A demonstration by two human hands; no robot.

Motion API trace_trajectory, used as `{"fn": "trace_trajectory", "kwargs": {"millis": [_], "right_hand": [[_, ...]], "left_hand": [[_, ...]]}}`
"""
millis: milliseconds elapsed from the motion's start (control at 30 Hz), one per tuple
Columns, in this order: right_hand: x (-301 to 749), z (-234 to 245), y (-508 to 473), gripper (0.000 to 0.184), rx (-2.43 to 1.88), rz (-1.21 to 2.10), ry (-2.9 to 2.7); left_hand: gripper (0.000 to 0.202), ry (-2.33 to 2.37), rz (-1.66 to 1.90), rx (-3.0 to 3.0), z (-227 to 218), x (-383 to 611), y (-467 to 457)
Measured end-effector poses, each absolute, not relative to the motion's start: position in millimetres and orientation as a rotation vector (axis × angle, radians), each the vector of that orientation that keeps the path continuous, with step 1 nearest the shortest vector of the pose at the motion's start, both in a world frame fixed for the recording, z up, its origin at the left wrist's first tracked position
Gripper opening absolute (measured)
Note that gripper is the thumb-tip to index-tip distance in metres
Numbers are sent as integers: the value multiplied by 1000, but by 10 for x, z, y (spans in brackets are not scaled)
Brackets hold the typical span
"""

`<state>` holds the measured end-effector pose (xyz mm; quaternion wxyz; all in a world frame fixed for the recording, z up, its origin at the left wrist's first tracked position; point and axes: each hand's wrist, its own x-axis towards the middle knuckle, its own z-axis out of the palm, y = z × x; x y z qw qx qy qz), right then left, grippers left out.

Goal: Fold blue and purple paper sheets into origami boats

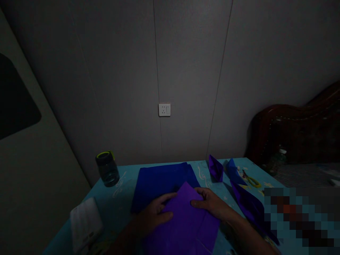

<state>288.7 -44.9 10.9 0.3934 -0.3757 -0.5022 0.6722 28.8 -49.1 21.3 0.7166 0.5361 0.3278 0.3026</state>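
A folded sheet of purple paper [186, 219], its pointed corner facing away from me, is between my hands above the table. My left hand [156, 212] grips its left edge, thumb on top and fingers reaching behind. On the right edge near the tip, my right hand [209, 202] pinches the sheet with the thumb on top. Behind it lies a stack of dark blue paper [159, 180]. To the right stand a small purple folded paper boat [215, 169] and a blue folded paper boat [233, 173]. A longer purple folded paper piece [251, 205] lies nearer my right forearm.
A dark water bottle [107, 169] stands at the back left of the blue-covered table [120, 198]. Near it lies a white packet [86, 221]. Yellow-handled scissors [252, 181] rest at the right. A wall with a socket [164, 109] rises behind; a headboard [297, 131] stands right.
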Motion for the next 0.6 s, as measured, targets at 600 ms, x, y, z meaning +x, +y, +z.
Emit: {"fn": "trace_trajectory", "kwargs": {"millis": [600], "right_hand": [[2662, 54, -520, 39, -919, 1440, -1220]], "left_hand": [[56, 944, 1088, 989, -15, 469, -415]]}}
